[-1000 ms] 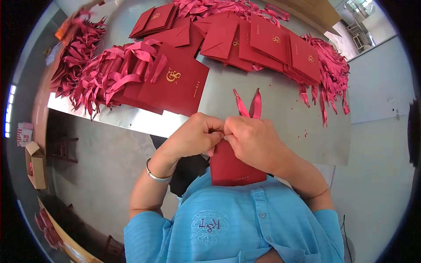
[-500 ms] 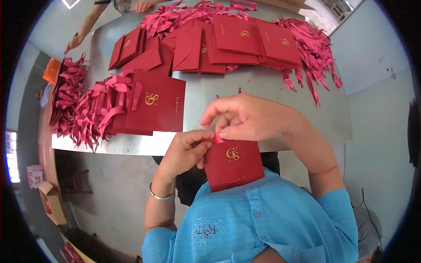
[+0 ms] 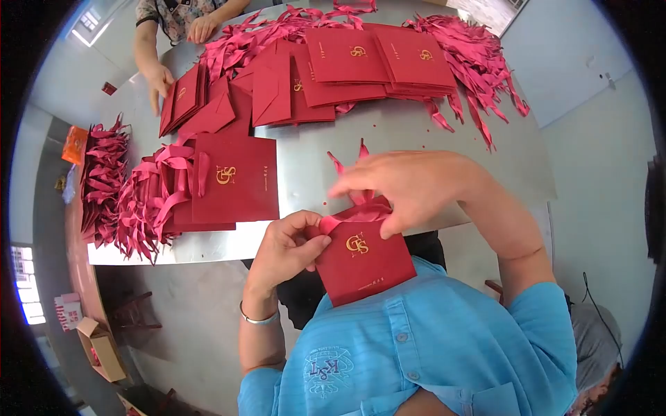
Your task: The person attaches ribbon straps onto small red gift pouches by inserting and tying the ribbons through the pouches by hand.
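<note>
A small red paper gift bag (image 3: pixel 364 260) with gold lettering leans against the front of the blue shirt, its top edge away from me. My left hand (image 3: pixel 288 249) pinches the bag's upper left corner between thumb and fingers. A pink ribbon handle (image 3: pixel 340 220) runs along the top edge beside that thumb. Over the top right of the bag is my right hand (image 3: pixel 420 191), slightly blurred, its thumb and fingers spread apart. Its fingers partly hide the ribbon and the bag's opening. Two dark pink ribbon ends (image 3: pixel 336 163) show on the table beyond.
Red bags with ribbon handles (image 3: pixel 236 180) lie at the table's left. More flat bags (image 3: pixel 347 66) are stacked across the back. Loose ribbons (image 3: pixel 461 52) hang together at the far right. Across the table, a co-worker's hand (image 3: pixel 161 83) touches a stack of bags.
My right thumb and fingers have parted and moved right from the ribbon by my left hand. The ribbon now stretches along the bag top. The co-worker's hand has reached the bag stack.
</note>
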The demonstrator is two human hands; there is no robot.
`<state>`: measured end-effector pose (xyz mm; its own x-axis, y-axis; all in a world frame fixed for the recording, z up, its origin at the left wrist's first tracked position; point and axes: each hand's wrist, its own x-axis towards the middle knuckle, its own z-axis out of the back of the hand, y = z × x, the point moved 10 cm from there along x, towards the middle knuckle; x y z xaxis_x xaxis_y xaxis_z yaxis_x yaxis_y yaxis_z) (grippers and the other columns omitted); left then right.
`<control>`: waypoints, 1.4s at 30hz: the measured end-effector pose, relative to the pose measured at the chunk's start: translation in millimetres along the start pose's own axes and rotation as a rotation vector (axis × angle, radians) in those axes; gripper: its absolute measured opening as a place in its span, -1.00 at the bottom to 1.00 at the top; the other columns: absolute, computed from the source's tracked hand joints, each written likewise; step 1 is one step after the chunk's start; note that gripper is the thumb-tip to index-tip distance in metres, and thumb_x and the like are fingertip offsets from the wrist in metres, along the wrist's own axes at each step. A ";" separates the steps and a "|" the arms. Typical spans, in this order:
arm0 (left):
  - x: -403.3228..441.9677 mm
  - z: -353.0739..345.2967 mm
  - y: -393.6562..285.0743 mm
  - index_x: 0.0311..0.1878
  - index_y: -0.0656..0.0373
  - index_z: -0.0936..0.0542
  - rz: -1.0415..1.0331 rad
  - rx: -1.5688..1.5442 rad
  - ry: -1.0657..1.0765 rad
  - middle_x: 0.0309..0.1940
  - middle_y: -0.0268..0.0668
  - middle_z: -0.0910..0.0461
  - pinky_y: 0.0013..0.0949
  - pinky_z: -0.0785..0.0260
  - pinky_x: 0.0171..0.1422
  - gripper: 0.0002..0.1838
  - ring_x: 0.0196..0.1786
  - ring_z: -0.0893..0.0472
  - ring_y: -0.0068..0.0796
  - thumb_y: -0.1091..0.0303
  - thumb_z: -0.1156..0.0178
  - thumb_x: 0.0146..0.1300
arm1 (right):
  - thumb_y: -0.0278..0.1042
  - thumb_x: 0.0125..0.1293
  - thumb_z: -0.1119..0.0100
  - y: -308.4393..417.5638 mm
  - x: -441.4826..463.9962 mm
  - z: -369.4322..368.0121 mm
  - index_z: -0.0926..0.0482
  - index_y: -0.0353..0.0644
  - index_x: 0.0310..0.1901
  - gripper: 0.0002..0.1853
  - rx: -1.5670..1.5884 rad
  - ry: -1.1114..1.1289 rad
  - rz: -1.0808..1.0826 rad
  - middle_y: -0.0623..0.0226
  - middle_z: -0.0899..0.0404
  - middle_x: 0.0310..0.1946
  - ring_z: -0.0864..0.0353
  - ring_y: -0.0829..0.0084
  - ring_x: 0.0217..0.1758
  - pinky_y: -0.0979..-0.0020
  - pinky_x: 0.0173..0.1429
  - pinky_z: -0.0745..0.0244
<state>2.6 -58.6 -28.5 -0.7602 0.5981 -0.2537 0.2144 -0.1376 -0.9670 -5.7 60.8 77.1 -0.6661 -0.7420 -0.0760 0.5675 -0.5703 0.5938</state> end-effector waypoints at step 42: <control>11.3 -5.7 3.4 -0.13 0.34 -0.58 0.038 -0.016 0.023 -0.42 -0.38 -0.60 -0.62 -0.31 -0.55 -0.88 -0.61 -0.49 -0.72 0.63 -0.17 0.29 | -0.44 0.33 -0.08 -37.8 36.2 -17.8 -0.54 -0.36 0.07 -0.69 0.803 -0.026 -0.030 0.23 -0.71 -0.29 -0.65 0.57 -0.23 0.53 -0.14 -0.53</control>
<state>-1.7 -47.8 -34.5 -0.7370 0.6108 -0.2894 0.2526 -0.1483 -0.9561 -42.6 49.2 37.6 -0.6923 -0.7162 -0.0881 0.0348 -0.1550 0.9873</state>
